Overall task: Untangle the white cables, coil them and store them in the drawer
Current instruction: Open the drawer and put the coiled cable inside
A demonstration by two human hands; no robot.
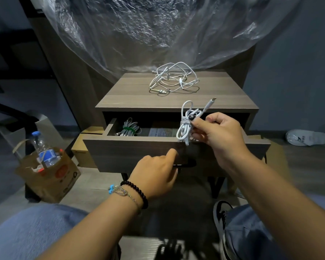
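My right hand pinches a coiled white cable over the right end of the pulled-out drawer; one connector sticks up from the bundle. My left hand grips the black drawer handle on the drawer front. Inside the drawer at the left lies another coiled white cable bound with a green tie. A loose tangle of white cables rests on top of the wooden nightstand, toward the back.
A brown paper bag with a water bottle stands on the floor at the left, next to a cardboard box. Clear plastic sheeting hangs behind the nightstand. A white slipper lies at the right. My knees and a shoe are below.
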